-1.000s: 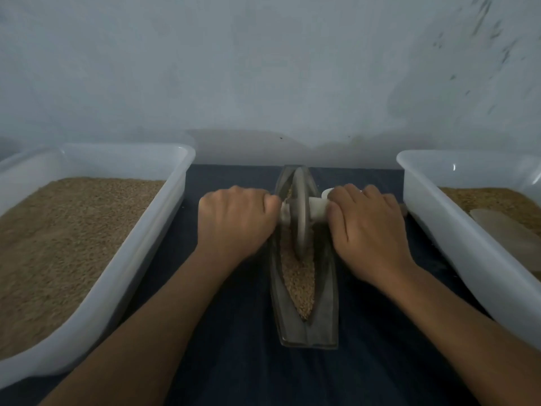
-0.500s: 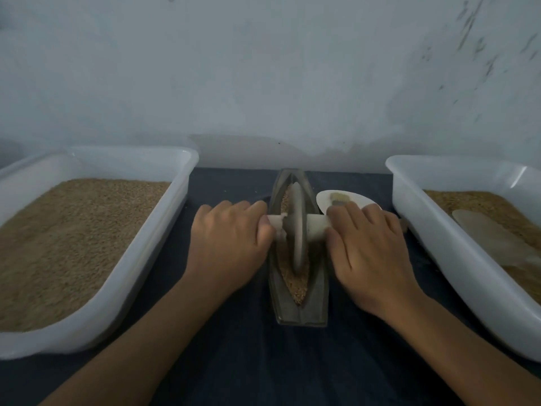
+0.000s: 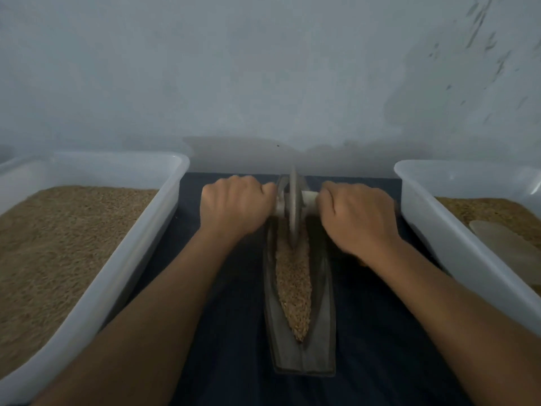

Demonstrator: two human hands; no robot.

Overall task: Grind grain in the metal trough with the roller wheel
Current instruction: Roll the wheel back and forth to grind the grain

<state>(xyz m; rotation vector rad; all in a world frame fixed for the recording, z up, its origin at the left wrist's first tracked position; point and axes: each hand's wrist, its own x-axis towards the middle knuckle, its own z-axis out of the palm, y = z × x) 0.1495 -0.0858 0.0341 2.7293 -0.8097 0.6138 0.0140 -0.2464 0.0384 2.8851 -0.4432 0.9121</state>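
A narrow boat-shaped metal trough (image 3: 325,323) lies lengthwise on the dark cloth in front of me, with brown grain (image 3: 294,285) filling its groove. The grey roller wheel (image 3: 293,209) stands upright at the trough's far end, its rim down in the grain. A pale axle handle (image 3: 309,200) runs through the wheel's hub. My left hand (image 3: 234,209) grips the handle's left end and my right hand (image 3: 358,218) grips its right end, both with knuckles up. Both ends of the handle are hidden inside my fists.
A white plastic tub (image 3: 126,259) heaped with grain stands on the left. Another white tub (image 3: 456,230) on the right holds grain and a pale flat scoop (image 3: 509,244). A grey wall (image 3: 263,83) rises just behind the trough. Dark cloth (image 3: 228,361) covers the table.
Both hands have pushed the wheel away from me to the trough's far end, uncovering more grain on the near side. The small white dish seen half a second ago is out of sight.
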